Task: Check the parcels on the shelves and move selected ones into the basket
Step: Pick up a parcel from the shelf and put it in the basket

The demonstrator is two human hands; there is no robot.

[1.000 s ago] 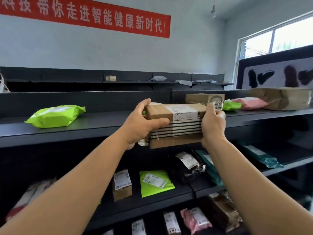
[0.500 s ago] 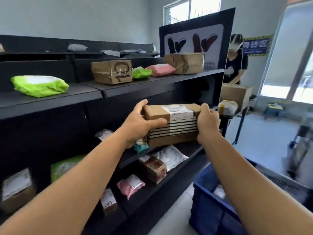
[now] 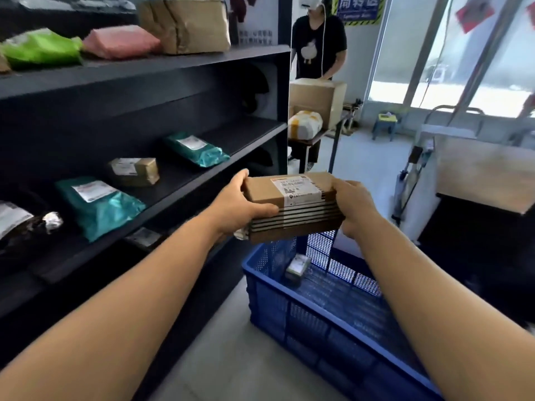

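Both hands clamp one brown cardboard parcel (image 3: pixel 292 206) from its two short ends: the left hand (image 3: pixel 240 205) curls its thumb over the top edge and its fingers underneath, while the right hand (image 3: pixel 351 204) wraps the opposite end, fingers hidden behind the box. The parcel is flat, banded with several dark strips along its near side and carries one white label on top; it hangs level in the air above the far left corner of the blue basket (image 3: pixel 318 308), clear of the rim. One small parcel (image 3: pixel 296 267) already lies on the basket floor near that far corner, and the rest of the floor shows open mesh. The basket stands on the floor just right of the dark shelving (image 3: pixel 173 62), with a strip of pale floor between them. On the top shelf sit three parcels in view: a green bag (image 3: pixel 40 50), a pink bag (image 3: pixel 121 41) and a brown wrapped bundle (image 3: pixel 188 24) nearest the shelf's end. The middle shelf carries two teal bags (image 3: pixel 98 204), one small brown box (image 3: pixel 134 170) and one black bag (image 3: pixel 20 227) at the left edge. Beyond the shelf end another person (image 3: pixel 318 44) stands behind a cardboard box (image 3: pixel 315 99).
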